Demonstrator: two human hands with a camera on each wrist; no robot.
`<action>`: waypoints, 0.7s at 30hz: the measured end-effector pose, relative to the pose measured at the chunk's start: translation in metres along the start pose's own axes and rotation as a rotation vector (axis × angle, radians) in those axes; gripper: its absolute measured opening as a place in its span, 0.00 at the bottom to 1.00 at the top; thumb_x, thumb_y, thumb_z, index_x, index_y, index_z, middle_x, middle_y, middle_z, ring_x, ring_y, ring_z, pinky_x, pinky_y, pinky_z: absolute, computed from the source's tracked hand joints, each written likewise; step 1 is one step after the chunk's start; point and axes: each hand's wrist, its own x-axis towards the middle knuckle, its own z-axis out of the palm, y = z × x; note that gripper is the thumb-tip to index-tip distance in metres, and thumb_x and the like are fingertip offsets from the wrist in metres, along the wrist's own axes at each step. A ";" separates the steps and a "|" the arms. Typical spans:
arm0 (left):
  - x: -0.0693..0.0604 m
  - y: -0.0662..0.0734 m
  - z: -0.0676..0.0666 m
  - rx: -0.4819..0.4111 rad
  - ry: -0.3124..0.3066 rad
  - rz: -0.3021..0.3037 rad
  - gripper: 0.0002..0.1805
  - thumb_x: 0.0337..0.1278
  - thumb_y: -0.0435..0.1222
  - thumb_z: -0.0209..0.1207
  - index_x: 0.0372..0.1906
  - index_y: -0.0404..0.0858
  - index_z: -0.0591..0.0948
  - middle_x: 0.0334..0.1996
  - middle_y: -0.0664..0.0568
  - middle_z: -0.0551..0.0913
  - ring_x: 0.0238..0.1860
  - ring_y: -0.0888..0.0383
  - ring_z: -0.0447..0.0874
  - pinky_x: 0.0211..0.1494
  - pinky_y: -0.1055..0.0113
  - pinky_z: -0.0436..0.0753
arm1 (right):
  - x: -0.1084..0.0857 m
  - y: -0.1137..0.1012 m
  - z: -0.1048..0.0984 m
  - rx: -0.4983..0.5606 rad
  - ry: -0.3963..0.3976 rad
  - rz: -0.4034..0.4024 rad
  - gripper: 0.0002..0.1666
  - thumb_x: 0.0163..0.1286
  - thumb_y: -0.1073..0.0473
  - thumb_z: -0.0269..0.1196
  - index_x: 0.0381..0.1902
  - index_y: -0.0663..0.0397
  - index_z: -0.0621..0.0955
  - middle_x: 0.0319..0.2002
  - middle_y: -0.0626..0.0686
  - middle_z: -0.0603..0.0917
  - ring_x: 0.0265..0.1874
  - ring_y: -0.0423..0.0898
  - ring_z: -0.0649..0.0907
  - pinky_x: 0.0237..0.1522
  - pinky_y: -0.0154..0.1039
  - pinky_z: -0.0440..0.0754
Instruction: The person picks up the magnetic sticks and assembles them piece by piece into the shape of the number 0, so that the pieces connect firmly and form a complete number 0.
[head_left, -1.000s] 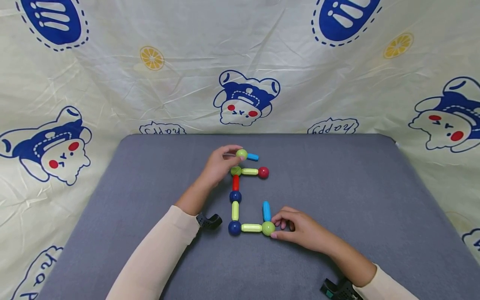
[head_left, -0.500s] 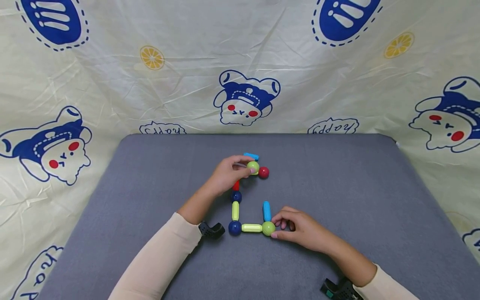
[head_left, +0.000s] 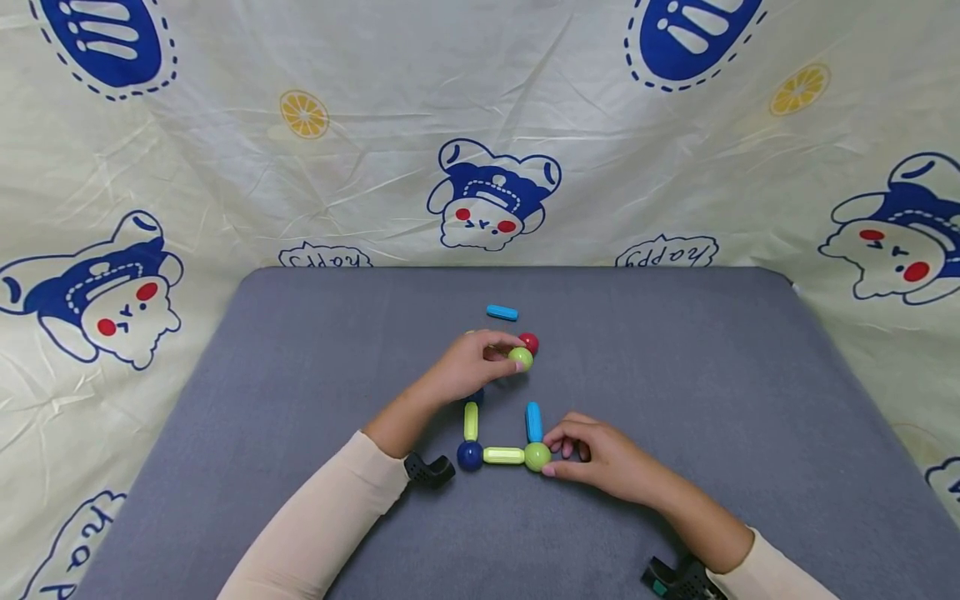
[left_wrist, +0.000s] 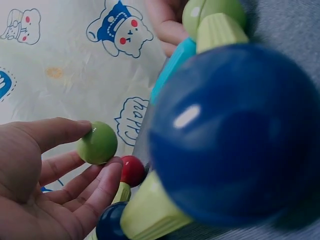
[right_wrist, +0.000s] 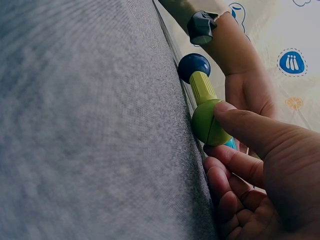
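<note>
My left hand (head_left: 474, 364) pinches a light green ball (head_left: 521, 359) between thumb and fingers, close to the red ball (head_left: 529, 342). Beneath that hand, part of a ball-and-stick chain is hidden. From the chain's dark blue corner ball (head_left: 470, 456), one yellow-green stick (head_left: 471, 422) runs away from me and another yellow-green stick (head_left: 503, 456) runs right to a second green ball (head_left: 537, 457). My right hand (head_left: 600, 457) holds this second ball by thumb and fingertips, also seen in the right wrist view. A blue stick (head_left: 533, 422) points away from it.
A loose blue stick (head_left: 502, 312) lies near the far side of the grey table (head_left: 675, 350). Behind the table hangs a printed cloth (head_left: 600, 183). A black wrist camera (head_left: 429, 471) sits by the left sleeve.
My left hand has carried the green ball right and toward me, past the yellow-green stick to beside the red ball. The loose blue stick stays behind. My right hand keeps still.
</note>
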 end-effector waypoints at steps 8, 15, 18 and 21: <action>-0.003 0.002 0.009 0.048 -0.065 -0.005 0.18 0.65 0.41 0.65 0.57 0.42 0.84 0.50 0.49 0.86 0.44 0.60 0.84 0.40 0.71 0.81 | 0.000 0.000 0.000 0.003 -0.006 0.014 0.13 0.65 0.42 0.70 0.44 0.37 0.84 0.37 0.43 0.79 0.35 0.38 0.77 0.36 0.31 0.76; -0.003 0.003 0.013 0.087 -0.090 -0.003 0.15 0.64 0.39 0.66 0.54 0.42 0.85 0.46 0.50 0.87 0.40 0.62 0.83 0.36 0.72 0.80 | -0.001 0.000 0.000 0.005 -0.004 0.016 0.13 0.65 0.42 0.70 0.44 0.37 0.84 0.37 0.43 0.79 0.35 0.37 0.77 0.36 0.31 0.76; -0.003 0.003 0.014 0.120 -0.098 0.000 0.15 0.64 0.40 0.66 0.54 0.42 0.85 0.45 0.51 0.87 0.40 0.63 0.83 0.36 0.72 0.79 | -0.001 0.000 0.000 0.007 -0.005 0.017 0.13 0.65 0.43 0.70 0.44 0.37 0.84 0.37 0.43 0.79 0.35 0.38 0.77 0.36 0.31 0.76; -0.003 0.003 0.015 0.152 -0.109 0.002 0.15 0.64 0.40 0.66 0.54 0.43 0.85 0.44 0.52 0.87 0.40 0.63 0.82 0.37 0.73 0.79 | 0.000 -0.001 0.000 0.009 -0.006 0.023 0.13 0.65 0.43 0.70 0.44 0.37 0.84 0.37 0.44 0.79 0.35 0.38 0.77 0.36 0.31 0.76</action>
